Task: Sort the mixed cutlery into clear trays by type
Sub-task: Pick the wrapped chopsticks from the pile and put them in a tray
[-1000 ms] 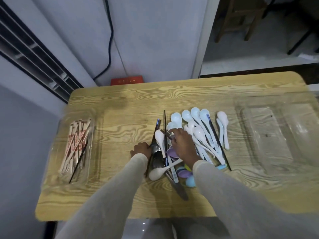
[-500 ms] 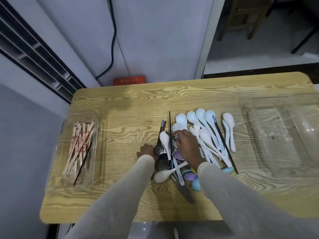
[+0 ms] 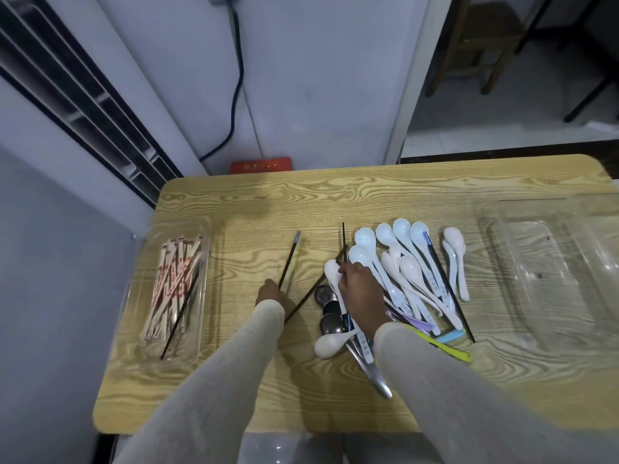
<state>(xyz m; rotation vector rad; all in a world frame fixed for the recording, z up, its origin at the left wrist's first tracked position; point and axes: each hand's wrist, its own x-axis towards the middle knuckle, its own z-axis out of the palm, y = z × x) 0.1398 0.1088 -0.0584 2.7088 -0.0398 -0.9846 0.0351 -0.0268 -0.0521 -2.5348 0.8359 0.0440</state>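
No legible text anywhere. Red print on chopstick wrappers (image 3: 174, 279) in left tray (image 3: 204, 229): too small to read. Blue marks on white spoon handles (image 3: 432, 283): blurred, maybe characters. Pale marks on red box (image 3: 260, 165) by wall: unreadable.

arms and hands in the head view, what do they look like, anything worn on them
Both arms wear long, close-fitting sleeves of a pale beige-grey, fine knit fabric, plain with no print or logo. The left sleeve and right sleeve each end at the wrist with a simple edge. The left hand and right hand are bare: no gloves, and no rings, watch or bracelet can be seen.
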